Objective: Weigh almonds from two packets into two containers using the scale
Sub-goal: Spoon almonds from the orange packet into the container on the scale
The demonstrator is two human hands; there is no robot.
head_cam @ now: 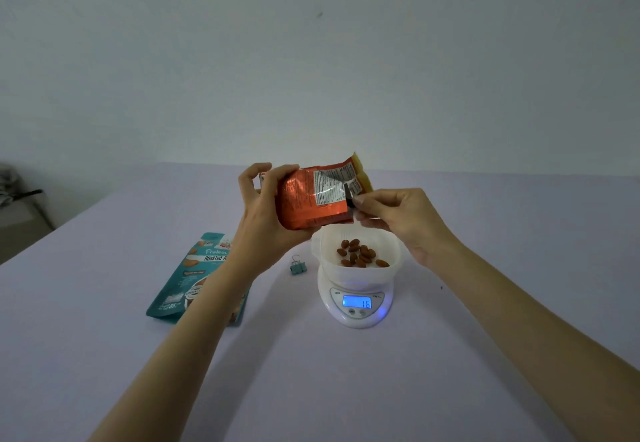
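An orange foil almond packet (pixel 308 199) is held above the scale, its open end pointing right. My left hand (pixel 266 215) grips its left side. My right hand (pixel 394 216) pinches the packet's open right edge, just above the white container (pixel 356 268). That container sits on the white digital scale (pixel 356 306), whose blue display reads 16. Several almonds (pixel 360 254) lie in the container. A teal roasted-almond pouch (pixel 194 279) lies flat on the table to the left, partly hidden by my left forearm.
A teal binder clip (pixel 298 267) lies on the pale lilac table (pixel 346 389) just left of the scale. The table's far edge meets a plain wall. Dark clutter (pixel 17 189) sits beyond the table's left edge.
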